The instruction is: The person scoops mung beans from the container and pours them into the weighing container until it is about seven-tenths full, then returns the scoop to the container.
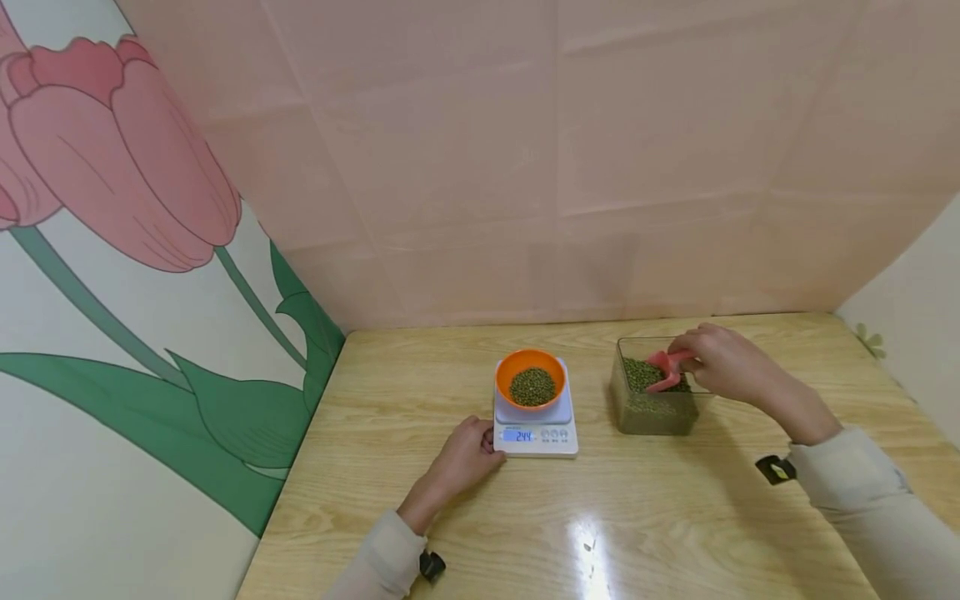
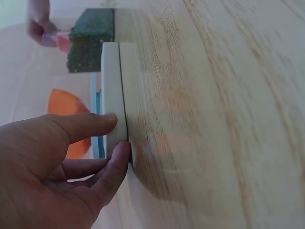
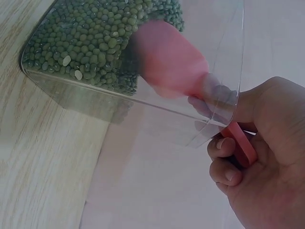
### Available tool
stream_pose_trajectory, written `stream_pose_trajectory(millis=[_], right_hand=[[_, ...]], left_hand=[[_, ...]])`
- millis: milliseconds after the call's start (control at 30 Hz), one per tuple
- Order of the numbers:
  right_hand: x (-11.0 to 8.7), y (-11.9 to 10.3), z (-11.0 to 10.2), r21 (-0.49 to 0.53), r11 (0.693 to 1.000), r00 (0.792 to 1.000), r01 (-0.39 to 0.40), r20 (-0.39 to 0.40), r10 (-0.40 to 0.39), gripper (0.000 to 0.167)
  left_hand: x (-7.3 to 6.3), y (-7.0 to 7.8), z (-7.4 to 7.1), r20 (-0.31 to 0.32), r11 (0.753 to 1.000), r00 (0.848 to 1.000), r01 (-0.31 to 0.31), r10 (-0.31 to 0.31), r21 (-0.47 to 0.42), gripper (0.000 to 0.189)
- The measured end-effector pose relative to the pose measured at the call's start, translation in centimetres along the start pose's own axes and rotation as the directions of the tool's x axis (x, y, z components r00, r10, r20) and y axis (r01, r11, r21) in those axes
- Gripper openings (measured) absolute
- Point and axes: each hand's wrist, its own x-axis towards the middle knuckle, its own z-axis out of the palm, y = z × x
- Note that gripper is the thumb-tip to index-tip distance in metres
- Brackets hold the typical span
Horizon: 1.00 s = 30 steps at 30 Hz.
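Right grip (image 1: 718,360) is wrapped round the scoop (image 3: 169,59), inside the tub (image 1: 658,422) near the bench's (image 1: 420,375) back edge; left grip (image 1: 465,452) pinches the scale (image 1: 537,417). Tbh, lift level and don't lean on it.

- left arm (image 1: 384,552) angles up from the bottom of the head view, right arm (image 1: 862,479) from lower right, both inward
- left hand (image 1: 462,455): thumb (image 2: 88,125) pretty straight, fingers bent, kinda pinchy
- right hand (image 1: 716,358): farther out, knuckles up, fingers curled in a grip
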Motion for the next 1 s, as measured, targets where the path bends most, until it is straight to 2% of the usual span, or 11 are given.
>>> stream_pose_trajectory(millis=[633, 1000], right_hand=[[-0.47, -0.02, 0.61, 0.065, 0.996, 0.998, -0.056, -0.026, 0.058, 0.017], [-0.54, -0.34, 0.72, 0.078, 0.994, 0.996, -0.076, -0.044, 0.079, 0.019]], left_hand=[[0.02, 0.02, 0.04, -0.005, 1.0, 1.0, -0.009, 0.009, 0.002, 0.02], [0.09, -0.02, 0.04, 0.001, 1.0, 1.0, 0.006, -0.006, 0.001, 0.021]])
